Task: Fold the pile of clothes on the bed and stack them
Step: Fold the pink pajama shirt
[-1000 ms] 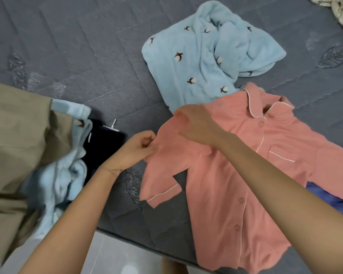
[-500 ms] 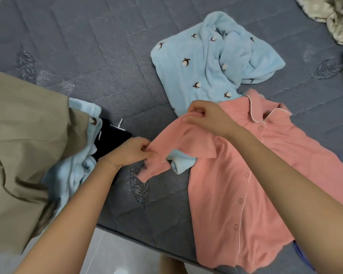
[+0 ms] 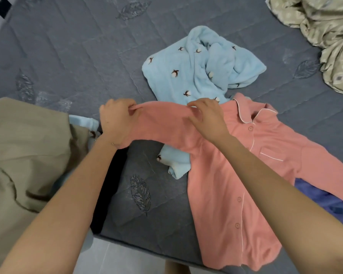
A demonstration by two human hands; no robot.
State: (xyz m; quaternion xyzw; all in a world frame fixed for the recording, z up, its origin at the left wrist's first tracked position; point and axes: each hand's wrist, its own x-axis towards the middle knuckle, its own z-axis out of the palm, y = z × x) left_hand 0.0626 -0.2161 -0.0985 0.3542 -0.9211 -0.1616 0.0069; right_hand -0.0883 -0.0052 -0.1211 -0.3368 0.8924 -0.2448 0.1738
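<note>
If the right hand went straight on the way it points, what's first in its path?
Likely the light blue fleece, just beyond the pink sleeve that the right hand pinches; depth is unclear.

A single wide-angle camera sits on the person's head and looks forward and steeply down onto the bed (image 3: 67,56). Both forearms enter from the bottom edge. The left hand (image 3: 117,123) and right hand (image 3: 206,119) sit near the middle of the frame, close to the lens. The bed's near edge crosses the lower part, with a strip of floor (image 3: 111,258) below it. The pink shirt (image 3: 226,184) fills the lower right, and a beige blanket (image 3: 315,26) is cut off at the top right corner.
</note>
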